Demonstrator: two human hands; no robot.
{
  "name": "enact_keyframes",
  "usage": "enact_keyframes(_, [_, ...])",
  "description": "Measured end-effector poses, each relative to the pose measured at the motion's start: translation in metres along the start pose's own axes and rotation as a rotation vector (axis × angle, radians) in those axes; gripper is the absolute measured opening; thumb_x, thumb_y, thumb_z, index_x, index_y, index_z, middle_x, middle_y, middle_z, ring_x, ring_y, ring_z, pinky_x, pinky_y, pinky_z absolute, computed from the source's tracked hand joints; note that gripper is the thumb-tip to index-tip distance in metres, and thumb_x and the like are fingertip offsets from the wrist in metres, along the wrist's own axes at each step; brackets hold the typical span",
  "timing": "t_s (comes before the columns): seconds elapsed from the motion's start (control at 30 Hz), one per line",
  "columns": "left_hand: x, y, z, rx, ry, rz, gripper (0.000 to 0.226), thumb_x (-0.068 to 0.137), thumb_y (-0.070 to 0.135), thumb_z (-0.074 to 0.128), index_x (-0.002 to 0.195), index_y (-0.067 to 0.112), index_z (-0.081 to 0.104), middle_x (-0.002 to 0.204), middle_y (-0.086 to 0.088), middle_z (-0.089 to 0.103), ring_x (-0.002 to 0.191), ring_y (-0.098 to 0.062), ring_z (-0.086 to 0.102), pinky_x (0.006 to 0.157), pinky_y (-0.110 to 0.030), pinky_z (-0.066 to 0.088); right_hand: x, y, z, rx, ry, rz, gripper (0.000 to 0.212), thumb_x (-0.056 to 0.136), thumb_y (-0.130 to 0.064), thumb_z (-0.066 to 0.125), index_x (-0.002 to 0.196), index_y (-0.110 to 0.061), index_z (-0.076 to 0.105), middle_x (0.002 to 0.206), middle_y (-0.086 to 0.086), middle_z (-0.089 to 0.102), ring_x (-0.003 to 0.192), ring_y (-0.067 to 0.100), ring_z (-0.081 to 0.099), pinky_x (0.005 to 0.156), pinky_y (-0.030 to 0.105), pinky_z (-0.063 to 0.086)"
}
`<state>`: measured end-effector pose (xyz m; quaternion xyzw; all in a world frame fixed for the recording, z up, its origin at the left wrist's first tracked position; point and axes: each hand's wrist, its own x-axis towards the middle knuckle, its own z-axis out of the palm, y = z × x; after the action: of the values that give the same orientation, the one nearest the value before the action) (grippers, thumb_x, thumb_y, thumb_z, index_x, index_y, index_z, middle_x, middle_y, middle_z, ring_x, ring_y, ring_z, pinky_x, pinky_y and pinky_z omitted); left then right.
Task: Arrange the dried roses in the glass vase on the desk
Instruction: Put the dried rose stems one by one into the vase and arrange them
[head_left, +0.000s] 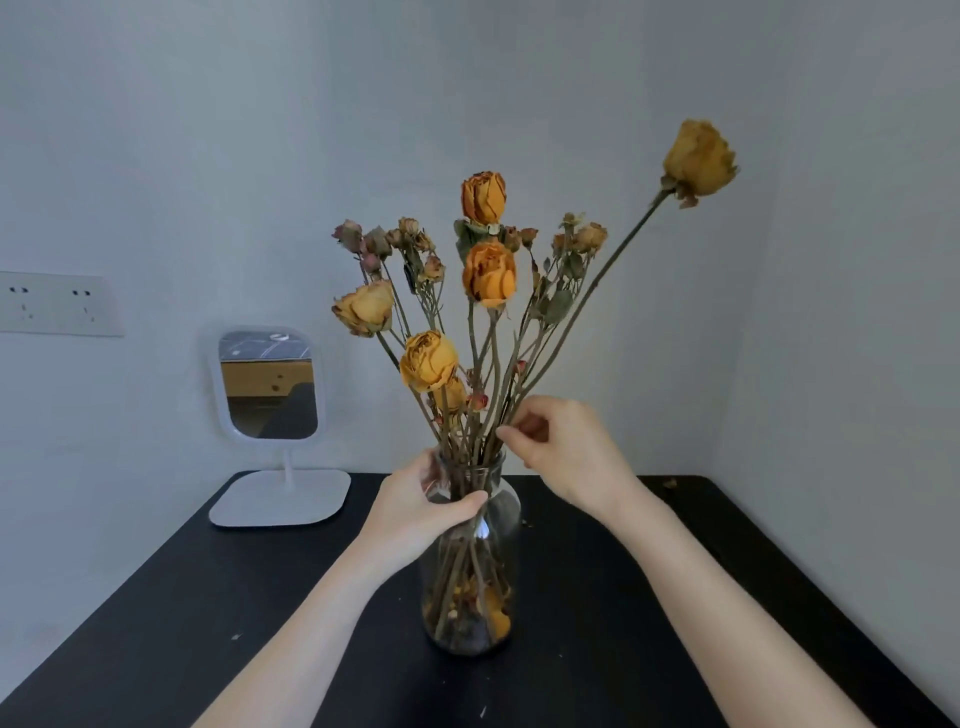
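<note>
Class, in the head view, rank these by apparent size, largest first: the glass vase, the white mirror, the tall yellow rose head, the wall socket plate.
1. white mirror
2. glass vase
3. wall socket plate
4. tall yellow rose head

Mirror and vase look close; the vase's nearness makes that order unsure.

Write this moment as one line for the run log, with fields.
step: arranging dried roses | left hand: grips glass vase neck | right hand: pinches stems | desk: mirror at left

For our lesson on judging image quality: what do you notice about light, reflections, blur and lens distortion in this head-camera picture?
Head view: light is soft and dim, with no hard shadows on the desk; the vase shows only faint highlights; the mirror reflects other parts of the room; the wide lens bows the desk edges and the wall socket; the far-right rose looks slightly soft.
</note>
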<state>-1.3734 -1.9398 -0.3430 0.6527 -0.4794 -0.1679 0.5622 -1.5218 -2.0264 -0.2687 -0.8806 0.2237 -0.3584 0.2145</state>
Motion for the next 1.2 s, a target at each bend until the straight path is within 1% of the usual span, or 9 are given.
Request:
enact_keyframes(0.17, [0.001, -0.002, 0.000, 0.022, -0.008, -0.004, 0.041, 0.070, 0.032, 0.077, 0.107, 0.035, 0.059, 0.106, 0.017, 0.068, 0.102, 0.000, 0.061, 0.092, -0.026, 0.047, 0.005, -0.012, -0.018, 0.249, 0.224, 0.036, 0.015, 0.088, -0.034, 0.059, 0.089, -0.020, 0.063, 0.062, 0.000, 0.061, 0.056, 0.011, 0.056, 0.058, 0.028, 0.048])
enact_keyframes(0.3, [0.001, -0.002, 0.000, 0.040, -0.011, -0.005, 0.039, 0.070, 0.035, 0.077, 0.103, 0.041, 0.057, 0.104, 0.021, 0.066, 0.100, 0.003, 0.059, 0.082, -0.016, 0.044, 0.009, -0.017, -0.022, 0.367, 0.319, 0.052, 0.020, 0.091, -0.028, 0.056, 0.085, -0.011, 0.065, 0.062, -0.002, 0.062, 0.051, 0.006, 0.055, 0.054, 0.020, 0.046])
enact_keyframes(0.37, [0.001, -0.002, 0.000, 0.048, -0.002, -0.005, 0.038, 0.069, 0.035, 0.077, 0.101, 0.041, 0.057, 0.102, 0.022, 0.066, 0.098, 0.006, 0.059, 0.079, -0.013, 0.043, 0.008, -0.014, -0.018, 0.326, 0.268, 0.075, 0.021, 0.092, -0.028, 0.055, 0.082, -0.011, 0.063, 0.063, -0.002, 0.062, 0.050, 0.005, 0.055, 0.053, 0.017, 0.045])
enact_keyframes(0.5, [0.002, -0.004, -0.001, 0.039, 0.000, -0.001, 0.040, 0.069, 0.035, 0.078, 0.103, 0.037, 0.059, 0.103, 0.020, 0.068, 0.099, 0.004, 0.061, 0.085, -0.019, 0.046, 0.002, -0.005, -0.005, 0.159, -0.012, 0.133, 0.017, 0.091, -0.031, 0.056, 0.083, -0.016, 0.059, 0.066, -0.005, 0.060, 0.050, 0.003, 0.054, 0.047, 0.009, 0.042])
enact_keyframes(0.6, [0.001, -0.005, 0.000, 0.035, -0.002, 0.002, 0.043, 0.067, 0.037, 0.077, 0.106, 0.037, 0.059, 0.105, 0.020, 0.067, 0.102, 0.002, 0.060, 0.089, -0.022, 0.046, 0.002, -0.004, -0.006, 0.213, 0.098, 0.103, 0.012, 0.090, -0.033, 0.056, 0.092, -0.021, 0.057, 0.066, -0.004, 0.062, 0.050, 0.001, 0.056, 0.051, 0.012, 0.043])
enact_keyframes(0.73, [0.001, -0.005, -0.001, 0.052, -0.006, 0.001, 0.044, 0.069, 0.037, 0.076, 0.108, 0.038, 0.056, 0.107, 0.022, 0.064, 0.104, 0.002, 0.058, 0.090, -0.021, 0.044, 0.008, -0.008, -0.009, 0.261, 0.241, 0.060, 0.012, 0.091, -0.029, 0.055, 0.087, -0.018, 0.060, 0.065, -0.005, 0.060, 0.051, -0.001, 0.056, 0.051, 0.011, 0.043])
enact_keyframes(0.97, [0.001, -0.005, 0.001, 0.042, -0.002, 0.001, 0.050, 0.070, 0.036, 0.075, 0.117, 0.033, 0.055, 0.113, 0.019, 0.064, 0.108, -0.001, 0.057, 0.093, -0.023, 0.044, 0.007, -0.006, -0.007, 0.255, 0.239, 0.070, 0.015, 0.090, -0.028, 0.058, 0.082, -0.015, 0.060, 0.066, -0.002, 0.062, 0.050, 0.003, 0.054, 0.051, 0.013, 0.043])
enact_keyframes(1.1, [0.001, -0.007, 0.001, 0.019, -0.005, 0.007, 0.042, 0.070, 0.035, 0.075, 0.107, 0.041, 0.056, 0.109, 0.021, 0.065, 0.106, 0.001, 0.058, 0.092, -0.023, 0.044, -0.001, -0.001, -0.013, 0.243, 0.163, 0.034, 0.008, 0.088, -0.029, 0.060, 0.092, -0.021, 0.061, 0.068, -0.005, 0.061, 0.055, 0.004, 0.057, 0.055, 0.013, 0.045])
enact_keyframes(1.2, [0.003, -0.008, 0.000, 0.024, -0.011, 0.006, 0.045, 0.070, 0.034, 0.076, 0.109, 0.039, 0.055, 0.111, 0.018, 0.064, 0.108, -0.003, 0.058, 0.095, -0.028, 0.044, -0.014, 0.024, -0.025, 0.211, 0.163, 0.101, 0.003, 0.088, -0.029, 0.059, 0.091, -0.028, 0.059, 0.071, -0.006, 0.061, 0.059, 0.002, 0.059, 0.056, 0.014, 0.045])
